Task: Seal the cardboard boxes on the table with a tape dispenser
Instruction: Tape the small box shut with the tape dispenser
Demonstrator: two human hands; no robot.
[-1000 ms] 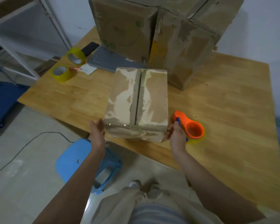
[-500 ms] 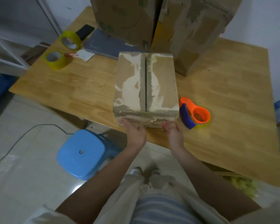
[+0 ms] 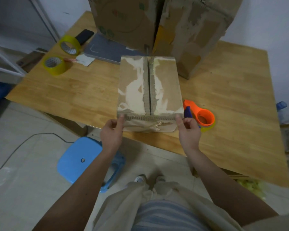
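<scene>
both hands at the near corners of the small box

while the small cardboard box (image 3: 149, 90) is sitting at the near edge of the wooden surface (image 3: 232, 97), i am holding it at its two front corners. my left hand (image 3: 112, 132) is pinching the near-left corner, thumb lying on the top edge and fingers curled under against the front face. my right hand (image 3: 188, 132) is doing the same at the near-right corner, thumb up on the rim, so each grip is closing narrowly on cardboard. the box's top flaps are meeting along a centre seam running away from me, with torn, pale patches on either side of it. the orange tape dispenser (image 3: 200, 115) is lying on the surface just to the right of the box, close beside my right hand but not in it. two larger cardboard boxes (image 3: 157, 22) are standing behind the small one, at the far side. two yellow tape rolls (image 3: 62, 55) are lying well apart from the box at the far left, near a dark phone (image 3: 84, 36) and a grey flat pad (image 3: 107, 49). a blue stool (image 3: 80, 160) is standing on the floor below my left forearm.
</scene>
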